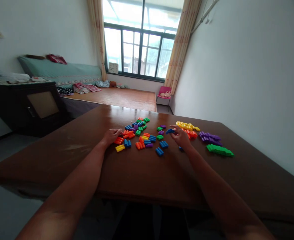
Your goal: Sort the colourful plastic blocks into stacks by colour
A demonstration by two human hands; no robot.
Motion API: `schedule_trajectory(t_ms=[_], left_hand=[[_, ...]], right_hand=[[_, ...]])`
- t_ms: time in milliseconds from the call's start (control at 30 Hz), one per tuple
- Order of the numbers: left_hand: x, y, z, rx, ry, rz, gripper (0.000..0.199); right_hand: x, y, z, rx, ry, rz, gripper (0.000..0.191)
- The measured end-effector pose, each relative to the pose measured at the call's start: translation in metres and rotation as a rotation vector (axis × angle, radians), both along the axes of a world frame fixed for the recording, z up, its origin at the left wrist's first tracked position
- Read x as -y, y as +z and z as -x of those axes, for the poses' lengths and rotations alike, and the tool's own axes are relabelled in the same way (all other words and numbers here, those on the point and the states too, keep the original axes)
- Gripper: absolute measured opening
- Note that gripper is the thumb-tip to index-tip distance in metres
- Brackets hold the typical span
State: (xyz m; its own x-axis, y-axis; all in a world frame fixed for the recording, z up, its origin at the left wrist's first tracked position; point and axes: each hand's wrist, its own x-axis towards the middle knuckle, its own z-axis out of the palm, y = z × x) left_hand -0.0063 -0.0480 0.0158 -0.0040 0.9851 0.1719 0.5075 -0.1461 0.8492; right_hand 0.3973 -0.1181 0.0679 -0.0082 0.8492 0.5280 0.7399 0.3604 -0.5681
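My right hand (181, 137) pinches a blue toy block (170, 131) made of joined tubes, held just above the table. Beneath that hand another blue piece is partly covered. At the left side of a mixed pile, my left hand (112, 136) rests with its fingers stretched toward orange blocks (129, 134); whether it touches them I cannot tell. Around the pile lie yellow (120, 148), green (159, 137) and purple (149, 145) blocks. Two blue blocks, one farther (163, 144) and one nearer (159, 151), lie between my hands.
To the right, blocks are grouped by colour: yellow (186, 125), orange (191, 134), purple (210, 138) and green (219, 150). All stand on a brown glossy table (142, 176). Beyond it are a bed (127, 96), a pink chair (164, 90) and a dark cabinet (17, 103).
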Motion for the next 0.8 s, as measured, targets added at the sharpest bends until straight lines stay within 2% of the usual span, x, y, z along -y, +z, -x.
schedule_trajectory(t_ms=[67, 133, 233, 400, 567, 700, 800], left_hand=[[0.000, 0.002, 0.000, -0.043, 0.013, -0.012, 0.045], [-0.001, 0.003, 0.000, -0.074, 0.018, -0.020, 0.046], [-0.002, 0.003, 0.002, -0.092, 0.005, -0.014, 0.050], [0.001, 0.006, 0.003, -0.062, -0.015, 0.002, 0.053], [0.003, 0.008, 0.002, -0.056, -0.032, -0.005, 0.054], [0.001, 0.006, 0.003, -0.062, -0.032, 0.006, 0.054], [0.001, 0.005, 0.003, -0.043, -0.027, 0.014, 0.051]], right_hand=[[0.012, -0.008, -0.053, -0.001, -0.108, 0.002, 0.036], [0.024, -0.019, -0.093, -0.006, -0.208, 0.042, 0.037], [0.039, -0.034, -0.121, -0.020, -0.252, 0.126, 0.040], [0.047, -0.036, -0.122, 0.013, -0.214, 0.212, 0.039], [0.053, -0.029, -0.120, 0.006, -0.043, 0.289, 0.045], [0.060, -0.022, -0.121, -0.006, -0.057, 0.365, 0.044], [0.061, -0.021, -0.121, -0.058, -0.064, 0.387, 0.053]])
